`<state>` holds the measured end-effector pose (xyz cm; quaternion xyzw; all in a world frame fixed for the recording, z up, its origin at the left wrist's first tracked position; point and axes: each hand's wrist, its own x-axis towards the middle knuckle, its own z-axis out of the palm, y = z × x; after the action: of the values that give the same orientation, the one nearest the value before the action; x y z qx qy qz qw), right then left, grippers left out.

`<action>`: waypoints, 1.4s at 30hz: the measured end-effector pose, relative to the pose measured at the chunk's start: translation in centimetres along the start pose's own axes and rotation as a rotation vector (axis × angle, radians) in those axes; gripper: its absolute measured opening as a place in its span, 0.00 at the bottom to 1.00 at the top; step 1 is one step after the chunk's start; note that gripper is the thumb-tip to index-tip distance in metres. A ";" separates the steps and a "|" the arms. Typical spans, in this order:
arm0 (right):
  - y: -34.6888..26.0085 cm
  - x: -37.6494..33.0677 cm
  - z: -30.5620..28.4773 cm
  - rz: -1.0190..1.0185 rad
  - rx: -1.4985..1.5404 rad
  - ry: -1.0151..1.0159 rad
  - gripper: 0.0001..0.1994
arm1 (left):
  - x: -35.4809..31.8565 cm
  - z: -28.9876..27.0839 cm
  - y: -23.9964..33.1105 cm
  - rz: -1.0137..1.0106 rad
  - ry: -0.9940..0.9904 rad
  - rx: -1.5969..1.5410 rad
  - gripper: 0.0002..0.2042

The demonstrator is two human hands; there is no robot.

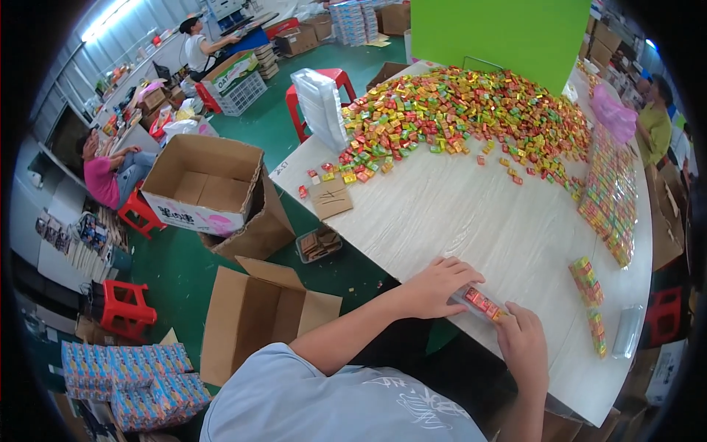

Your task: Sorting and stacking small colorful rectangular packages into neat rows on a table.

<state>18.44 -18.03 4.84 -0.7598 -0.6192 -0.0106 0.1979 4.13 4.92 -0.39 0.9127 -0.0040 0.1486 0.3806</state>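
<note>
I grip a narrow clear packet [479, 302] filled with small red and yellow wrapped pieces, holding it just above the near edge of the pale wood-grain table [471, 214]. My left hand [436, 287] lies over its upper end with the fingers curled around it, and my right hand [521, 340] clasps its lower end, thumb toward the packet. The packet runs slantwise between both hands, tilted down toward my right. Further to my right, near the table edge, two filled stacks of the same coloured pieces [589, 298] lie in a line, with an empty clear sleeve [627, 331] just beside them. Across the far half of the table spreads a big heap of loose wrapped candies [456, 118] in red, yellow, green and orange, thinning toward me into scattered single pieces. Along the right rim, rows of the pieces are laid out flat as a long sheet [611, 195]. A green board [497, 33] stands behind the heap. On the floor to my left sit open cardboard boxes [206, 188], and red stools [121, 309] stand well apart from them.
</note>
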 end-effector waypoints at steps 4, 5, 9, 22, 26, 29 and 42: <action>0.8 -1.9 -0.2 0.063 0.018 0.030 0.10 | -0.5 -0.3 0.4 -0.012 0.018 0.022 0.28; 1.1 -2.6 -0.4 0.098 0.017 0.038 0.10 | -0.3 -0.1 0.3 0.000 0.017 0.026 0.28; 2.1 -5.3 -0.7 0.176 -0.015 0.044 0.12 | -0.1 0.4 0.3 0.019 -0.016 0.000 0.27; 4.7 -11.1 -2.2 0.413 -0.064 0.128 0.10 | 0.9 -0.1 0.8 -0.018 0.019 0.086 0.23; 5.9 -13.0 -3.8 0.468 -0.088 0.165 0.10 | 0.9 0.3 0.6 0.010 0.030 0.119 0.23; 7.9 -14.3 -5.2 0.600 -0.069 0.314 0.10 | 0.7 0.5 0.6 0.009 0.019 0.130 0.23; 18.6 -18.1 -8.1 0.647 -0.113 0.364 0.09 | 0.9 0.3 0.8 0.008 0.043 0.129 0.22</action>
<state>33.65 -40.37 2.22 -0.9115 -0.3002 -0.1167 0.2556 5.04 4.24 0.17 0.9319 0.0101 0.1698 0.3202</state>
